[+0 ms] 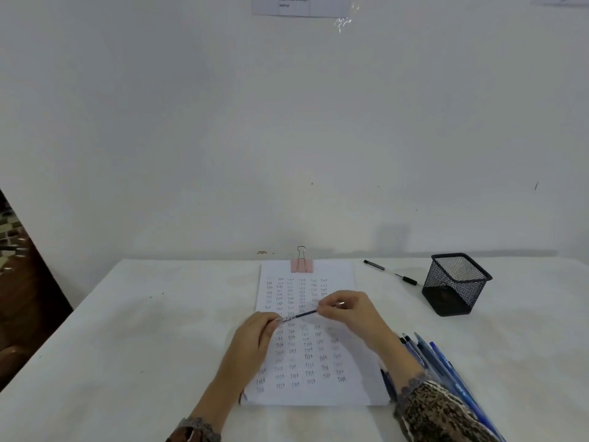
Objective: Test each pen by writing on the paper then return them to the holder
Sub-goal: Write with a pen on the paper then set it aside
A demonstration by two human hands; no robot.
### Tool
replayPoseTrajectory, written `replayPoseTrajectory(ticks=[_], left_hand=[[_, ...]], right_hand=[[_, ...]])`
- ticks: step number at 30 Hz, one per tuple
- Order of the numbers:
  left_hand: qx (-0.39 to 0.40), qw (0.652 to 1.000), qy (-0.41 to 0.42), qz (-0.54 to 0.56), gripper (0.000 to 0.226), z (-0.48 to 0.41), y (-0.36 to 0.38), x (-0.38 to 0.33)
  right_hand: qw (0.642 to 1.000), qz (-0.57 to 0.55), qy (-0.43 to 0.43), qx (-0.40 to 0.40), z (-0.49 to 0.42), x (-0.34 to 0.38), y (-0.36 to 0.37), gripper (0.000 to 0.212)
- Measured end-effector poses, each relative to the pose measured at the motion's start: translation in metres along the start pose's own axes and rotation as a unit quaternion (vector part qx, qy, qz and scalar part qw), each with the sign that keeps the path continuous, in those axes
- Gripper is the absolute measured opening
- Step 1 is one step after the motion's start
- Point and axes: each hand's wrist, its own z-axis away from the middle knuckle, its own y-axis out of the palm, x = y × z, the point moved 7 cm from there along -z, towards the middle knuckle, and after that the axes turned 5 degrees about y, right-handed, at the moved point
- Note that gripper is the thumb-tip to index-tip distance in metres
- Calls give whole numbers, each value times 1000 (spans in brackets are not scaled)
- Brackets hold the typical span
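Pen (299, 315) between 2 grips: left hand (255, 338), right hand (349, 314).

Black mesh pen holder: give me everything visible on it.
The pen holder is a black wire-mesh cup, square in plan, open on top, with a solid dark band at the base. It stands upright at the far right of the white table. No pens stick out of it. A black-capped pen lies on the table by its left side; whether they touch is unclear.
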Motion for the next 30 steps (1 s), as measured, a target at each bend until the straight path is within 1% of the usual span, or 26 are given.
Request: replayPoseTrajectory(ticks=[1,2,3,4,5,6,7,8,9,10,11,12,13,14,16,18,20,22,24,26,28,30], left_hand=[[-6,1000,2,-8,25,0,-1,0],[-9,1000,6,-17,32,1,-2,-1],[-7,1000,11,-22,39,1,-2,-1],[-6,1000,14,-23,47,1,-1,-1],[-7,1000,12,-22,55,1,-1,-1],[-15,1000,5,-21,59,1,-1,2],[-28,999,-10,-26,61,1,-2,5],[-40,998,-33,-39,63,1,-3,10],[-44,995,-59,-62,65,1,-3,15],[-33,992,-85,-93,69,1,-2,20],[-12,987,-102,-126,74,1,1,24],[10,982,-107,-157,81,1,4,26],[30,977,-108,-183,88,0,7,26],[45,972,-110,-205,93,-1,9,27],[58,966,-118,-224,96,-1,12,31],[65,963,-120,-233,96,-2,13,35],[67,961,-121,-239,93,-2,14,36],[70,960,-125,-239,81,-2,13,35],[74,959,-134,-238,66,-2,13,35],[73,960,-134,-233,72,-2,12,33],[74,960,-137,-233,79,-2,13,35],[74,959,-141,-235,80,-2,13,37]], right_hand=[[989,147,-18,4,1,11,-3,8],[953,299,-41,11,0,19,-2,8],[897,437,-71,18,0,26,4,9],[833,544,-101,21,-1,31,11,14],[777,617,-122,18,-3,34,16,19],[745,653,-137,5,-6,39,17,21],[745,651,-146,-17,-9,46,14,22],[781,603,-153,-52,-16,53,6,22],[842,509,-151,-91,-22,58,-7,19],[906,381,-133,-124,-30,57,-22,15],[954,236,-108,-152,-37,51,-37,10],[979,96,-77,-165,-44,40,-47,6],[985,-27,-50,-160,-53,28,-51,5],[981,-122,-30,-151,-60,17,-53,7],[962,-235,-13,-142,-72,3,-57,16],[951,-269,-10,-150,-80,-3,-62,24],[955,-247,-23,-166,-87,-3,-66,26],[963,-218,-34,-157,-95,-1,-63,30],[967,-201,-28,-157,-103,-4,-60,44],[966,-182,-20,-182,-110,-9,-59,54],[968,-142,-10,-208,-112,-17,-57,52],[971,-103,-4,-217,-111,-23,-53,49]])
